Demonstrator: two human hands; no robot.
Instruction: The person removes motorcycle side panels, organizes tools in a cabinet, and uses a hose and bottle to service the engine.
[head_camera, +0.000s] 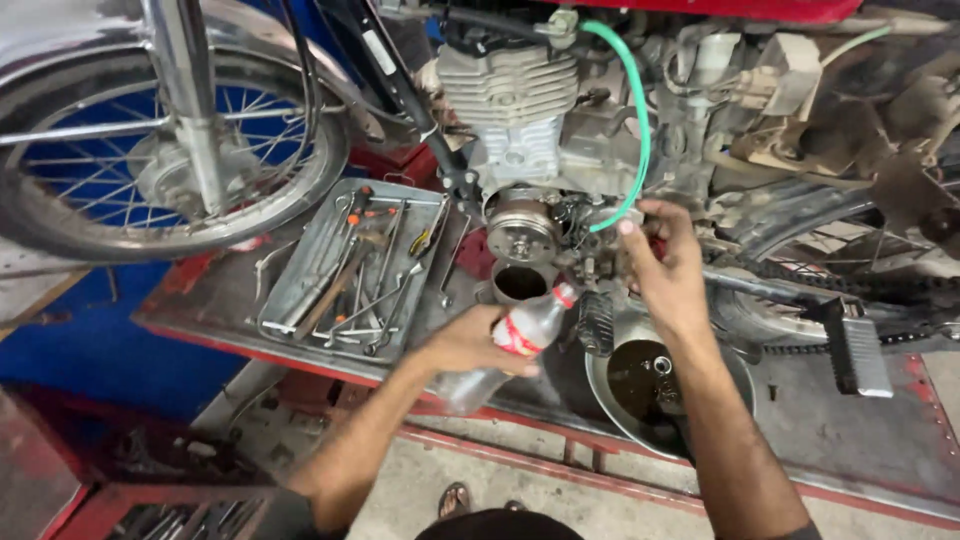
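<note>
My left hand (470, 340) has its fingers (505, 368) clamped round a clear plastic bottle with a red label and red cap (515, 335). The bottle's long axis slants up and to the right, cap end highest and aimed at the lower engine parts. My right hand (668, 275) is the nearer of the two to the engine. Its fingers (632, 232) are pinched together on a small dark fitting (600, 262) beside the lower end of a green rubber hose (637, 120) (whether they also grip a red part underneath I cannot tell).

The bottle's cap lies just left of and below the right fingers, near but apart from them.

Directly beneath the cap stands a short open metal cylinder (520, 284), dark inside; its contents cannot be made out. Below my right wrist sits a round metal basin (605, 395) holding dark liquid and a few small metal parts.

Farther left on the red-edged metal counter (850, 430), a shallow grey metal tray (320, 245) holds wrenches and screwdrivers. Above everything are the finned silver engine cylinder (510, 105) and the spoked front wheel (150, 140) of the motorcycle.
</note>
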